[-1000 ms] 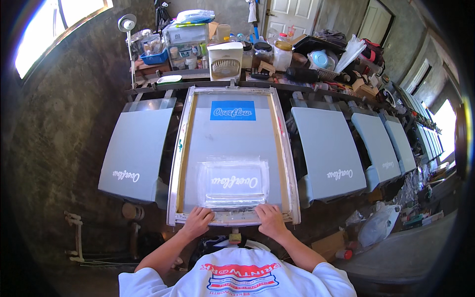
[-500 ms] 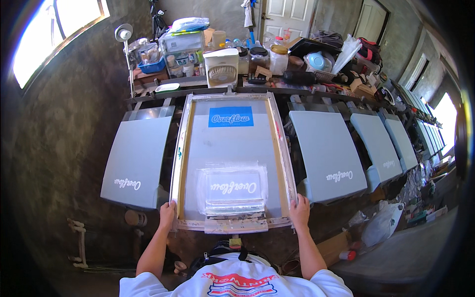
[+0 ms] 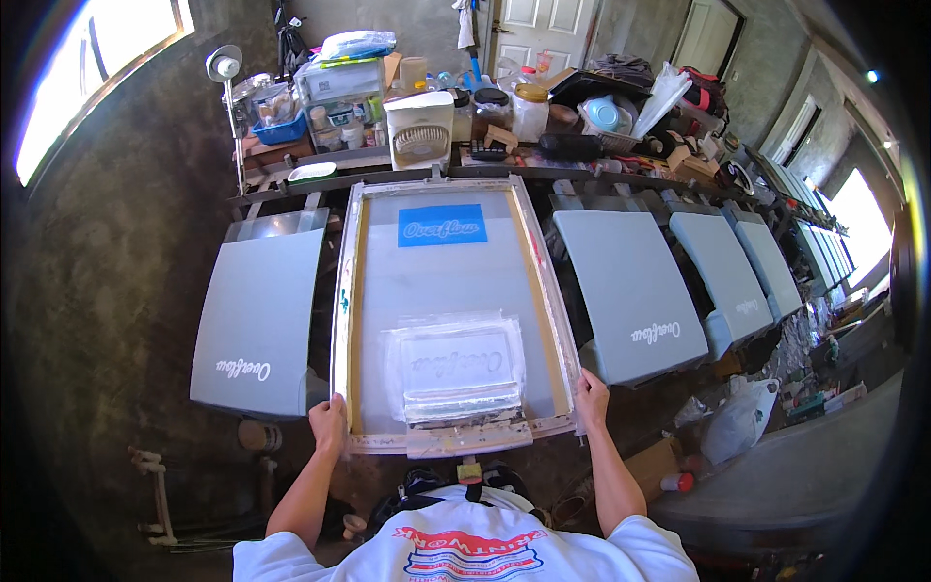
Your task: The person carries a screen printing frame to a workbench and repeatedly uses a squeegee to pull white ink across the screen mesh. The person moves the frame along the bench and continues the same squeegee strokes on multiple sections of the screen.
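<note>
A printing screen (image 3: 451, 276) with an aluminium frame spans the middle, carrying a blue rectangular stencil (image 3: 441, 226) at its top and a faint, whitish script design (image 3: 451, 361) lower down. A squeegee (image 3: 467, 438) lies across the lower design area and bottom rail. My left hand (image 3: 328, 419) grips the lower left side of the frame. My right hand (image 3: 592, 398) holds the lower right side. The surface beneath the screen is mostly hidden.
Platens with grey-blue fabric and white script prints stand left (image 3: 257, 291) and right (image 3: 630, 281), with more farther right. A rear shelf (image 3: 335, 175) holds jars, bins and a small fan (image 3: 419, 131). Plastic bags (image 3: 737, 422) and clutter lie lower right.
My hands moved outward from the bottom rail onto the frame's sides. The squeegee on the bottom rail became visible. The white design on the screen now looks fainter.
</note>
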`<state>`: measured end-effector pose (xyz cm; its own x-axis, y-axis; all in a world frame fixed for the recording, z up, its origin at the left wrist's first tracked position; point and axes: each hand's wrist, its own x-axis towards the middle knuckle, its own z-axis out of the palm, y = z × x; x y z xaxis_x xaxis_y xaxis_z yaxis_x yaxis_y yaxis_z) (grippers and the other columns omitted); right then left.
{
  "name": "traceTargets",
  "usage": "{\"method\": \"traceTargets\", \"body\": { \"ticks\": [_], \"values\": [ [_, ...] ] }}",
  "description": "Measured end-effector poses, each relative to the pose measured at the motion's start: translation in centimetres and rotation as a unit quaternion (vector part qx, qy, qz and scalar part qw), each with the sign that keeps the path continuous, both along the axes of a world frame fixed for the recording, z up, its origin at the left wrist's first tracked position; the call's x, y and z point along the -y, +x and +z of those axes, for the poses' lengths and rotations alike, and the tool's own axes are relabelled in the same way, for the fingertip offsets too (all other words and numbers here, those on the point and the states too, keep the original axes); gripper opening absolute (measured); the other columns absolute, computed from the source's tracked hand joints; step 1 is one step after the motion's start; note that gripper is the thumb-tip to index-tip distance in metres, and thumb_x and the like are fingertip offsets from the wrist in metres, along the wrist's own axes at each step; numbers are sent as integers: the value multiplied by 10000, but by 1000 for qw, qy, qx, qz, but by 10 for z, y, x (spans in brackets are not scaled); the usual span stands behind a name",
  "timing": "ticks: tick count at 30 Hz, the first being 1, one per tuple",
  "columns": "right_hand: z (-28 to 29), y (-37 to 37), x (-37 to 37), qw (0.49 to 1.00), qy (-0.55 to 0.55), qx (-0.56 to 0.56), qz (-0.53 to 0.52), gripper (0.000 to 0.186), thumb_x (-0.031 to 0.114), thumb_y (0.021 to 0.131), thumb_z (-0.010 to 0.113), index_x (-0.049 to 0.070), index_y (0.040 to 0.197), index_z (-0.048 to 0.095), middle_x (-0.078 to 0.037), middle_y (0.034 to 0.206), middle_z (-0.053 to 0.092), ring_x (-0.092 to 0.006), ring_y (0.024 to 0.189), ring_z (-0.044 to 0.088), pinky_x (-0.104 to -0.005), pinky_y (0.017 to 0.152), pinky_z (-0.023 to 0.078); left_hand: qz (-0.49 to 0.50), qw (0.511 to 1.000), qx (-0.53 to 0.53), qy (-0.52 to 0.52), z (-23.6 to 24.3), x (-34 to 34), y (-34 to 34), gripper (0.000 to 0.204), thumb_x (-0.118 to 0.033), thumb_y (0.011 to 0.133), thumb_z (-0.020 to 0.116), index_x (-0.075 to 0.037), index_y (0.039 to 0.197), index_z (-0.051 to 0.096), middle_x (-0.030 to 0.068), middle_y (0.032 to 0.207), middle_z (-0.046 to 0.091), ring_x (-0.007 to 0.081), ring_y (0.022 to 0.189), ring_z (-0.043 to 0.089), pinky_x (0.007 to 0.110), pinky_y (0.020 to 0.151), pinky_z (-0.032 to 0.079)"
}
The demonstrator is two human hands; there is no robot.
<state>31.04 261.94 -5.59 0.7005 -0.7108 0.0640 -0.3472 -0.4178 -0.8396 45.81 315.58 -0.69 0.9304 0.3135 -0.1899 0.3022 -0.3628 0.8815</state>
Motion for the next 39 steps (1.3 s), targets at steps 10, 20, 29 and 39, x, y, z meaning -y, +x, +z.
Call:
{"method": "traceTargets", "body": {
  "ticks": [10, 20, 29, 39],
  "values": [
    [26, -43, 43, 999, 5, 31, -26, 326, 82, 976, 652, -55, 1270, 691, -200, 1122, 770, -207, 995, 732, -323, 898, 549, 11, 998, 28, -59, 8, 48, -26, 405, -282, 1015, 676, 83, 844, 717, -1, 737, 614, 88, 669, 491, 313, 589, 403],
    [-12, -92, 272, 997, -45, 51, -38, 314, 79, 941, 661, -26, 1229, 727, -234, 1105, 759, -295, 973, 749, -364, 881, 561, 49, 992, 28, -116, -34, 271, -66, 418, -294, 992, 700, 113, 907, 736, 26, 785, 658, 100, 710, 529, 319, 627, 436],
    [-28, -146, 455, 997, -61, 40, -18, 312, 69, 922, 660, -19, 1211, 737, -226, 958, 753, -294, 861, 732, -373, 809, 552, 32, 995, -53, -83, -55, 442, -134, 454, -326, 976, 708, 99, 815, 703, 19, 713, 620, 107, 688, 499, 342, 622, 427],
    [-52, -147, 512, 998, -47, 40, -6, 310, 104, 930, 663, -37, 1198, 734, -257, 1031, 757, -339, 948, 759, -385, 861, 569, 19, 999, -6, 29, -42, 506, -144, 488, -370, 935, 702, 107, 832, 706, 88, 696, 651, 126, 684, 543, 382, 642, 464]
  ]
}}
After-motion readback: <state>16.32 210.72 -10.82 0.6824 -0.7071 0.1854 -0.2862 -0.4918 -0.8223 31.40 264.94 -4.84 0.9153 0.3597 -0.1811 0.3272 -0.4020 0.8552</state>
